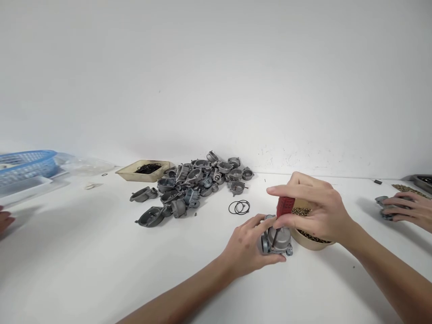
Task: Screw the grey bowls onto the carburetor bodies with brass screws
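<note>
My left hand (248, 245) grips a grey metal housing (279, 238) that rests on the white table (101, 270). My right hand (315, 211) is closed around a red-handled screwdriver (285, 206), held upright with its shaft pointing down into the top of the housing. Right behind the housing stands a tan bowl (312, 243) of small brass-coloured screws.
A pile of grey metal housings (192, 184) lies mid-table, with black O-rings (239, 207) beside it and a beige tray (145, 170) of more rings behind. A blue basket (25, 164) sits far left. Another person's hand (407, 209) holds a part at the right; another hand (5, 221) shows at the left edge.
</note>
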A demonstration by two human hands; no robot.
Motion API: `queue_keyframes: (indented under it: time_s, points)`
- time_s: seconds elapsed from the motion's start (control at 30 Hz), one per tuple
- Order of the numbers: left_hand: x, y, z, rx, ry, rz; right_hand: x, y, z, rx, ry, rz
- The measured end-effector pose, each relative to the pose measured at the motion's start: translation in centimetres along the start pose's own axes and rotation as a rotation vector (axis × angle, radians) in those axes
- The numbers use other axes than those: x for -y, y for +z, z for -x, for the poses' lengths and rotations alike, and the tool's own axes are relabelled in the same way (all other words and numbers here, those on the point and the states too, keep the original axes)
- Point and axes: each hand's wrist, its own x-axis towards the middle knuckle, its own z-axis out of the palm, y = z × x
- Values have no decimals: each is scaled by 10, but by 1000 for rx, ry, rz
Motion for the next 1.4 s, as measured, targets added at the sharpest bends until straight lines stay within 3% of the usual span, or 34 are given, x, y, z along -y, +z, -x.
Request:
queue_keyframes:
  time_s: [0.2, 0.43, 0.67, 0.77, 0.9, 0.97, 1.1, 1.17, 1.3, 1.4]
  points:
    - [-2, -4, -1, 26, 7, -20, 6, -5, -3, 176, 105, -335]
    - [-1, -3, -1, 28, 4, 31, 5, 1, 1, 42, -17, -48]
    - [1, -2, 0, -7, 54, 8, 13, -8, -5, 179, 115, -397]
    - [2, 0, 1, -14, 46, 7, 10, -6, -5, 49, 135, -232]
    - [4, 4, 3, -25, 6, -11, 3, 0, -4, -107, 16, 85]
    - [5, 5, 3, -29, 10, -23, 1, 0, -4, -68, -14, 82]
    - [3, 2, 1, -16, 35, -28, 5, -5, -1, 139, 89, -290]
    - [2, 2, 1, -23, 36, -26, 7, -7, 0, 178, 128, -384]
    - [1, 1, 0, -28, 38, 2, 6, -3, 1, 39, 84, -123]
    - [-1, -2, -1, -1, 28, 12, 6, -1, 1, 16, 32, 19]
